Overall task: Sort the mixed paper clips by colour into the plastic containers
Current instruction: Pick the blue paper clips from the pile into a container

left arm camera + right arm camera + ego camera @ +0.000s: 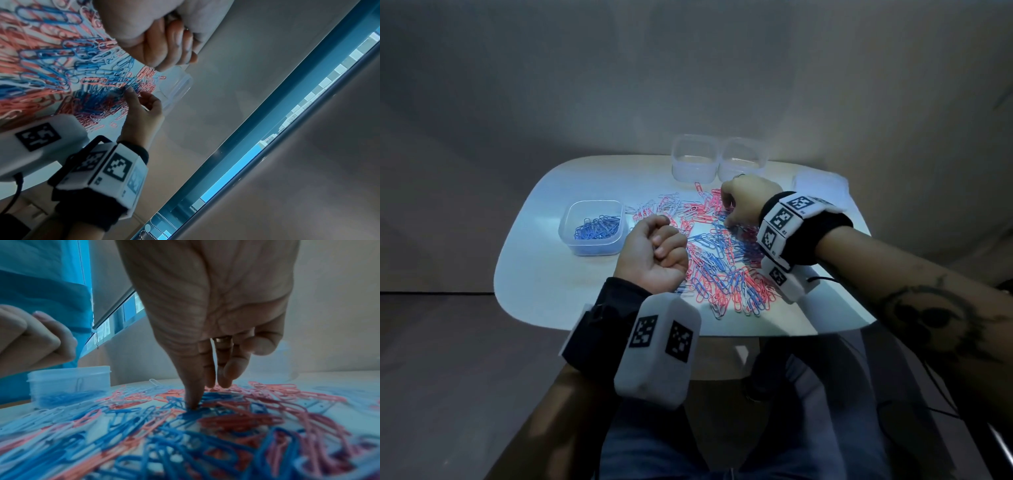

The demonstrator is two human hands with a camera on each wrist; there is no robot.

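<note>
Starting at our left, one plastic container (592,228) sits on the bench (534,281) with a small heap of blue clips (596,229) inside it and no other colour that we can make out. So the blue sort is under way, but only a small part of it is done.

Just right of that container our left hand (654,255) hangs over the near-left edge of the pile, curled into a fist. Whether any clips lie inside that grip we cannot tell; none shows between the fingers.

The mixed pile (722,260) spreads across the middle of the bench: thin wire clips coated blue, pink-red and white, overlapping and tangled, with many blue ones still among them. We judge most of the work is left.

Further right, our right hand (746,202) reaches down into the far side of the pile. From the right wrist view its fingertips (193,404) press together on a patch of blue clips, pinching at them, though we cannot see a clip lifted free.

Behind that hand two clear containers (719,159) stand side by side at the far edge. They look empty, so pink-red and white seem not yet begun.
</note>
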